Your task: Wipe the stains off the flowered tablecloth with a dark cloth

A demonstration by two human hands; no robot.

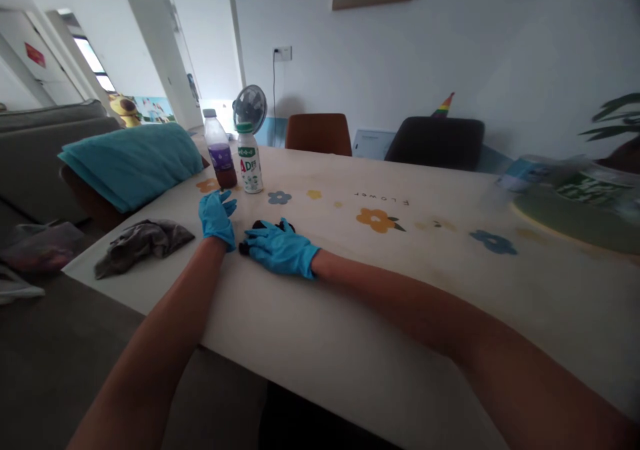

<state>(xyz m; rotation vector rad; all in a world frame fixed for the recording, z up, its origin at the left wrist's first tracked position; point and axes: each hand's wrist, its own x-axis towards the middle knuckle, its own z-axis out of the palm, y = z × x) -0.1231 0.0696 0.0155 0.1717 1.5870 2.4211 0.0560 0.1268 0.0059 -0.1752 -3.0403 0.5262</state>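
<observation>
Dark things (243, 248) on worktop (260, 310), partly hidden under R hand (280, 247), palm down; can't tell if it grips. L hand (217, 217) alongside, fingers loosely open, seemingly empty, nr purple-label btl (221, 160). Prob. best: even R pressure, L clear of btl.

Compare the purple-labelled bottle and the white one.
The purple-labelled bottle shows dark brown below its label; the white bottle is white with green print. The purple-labelled bottle has a grey cap, the white bottle a green one. Both stand capped on the table, near the left hand.
</observation>
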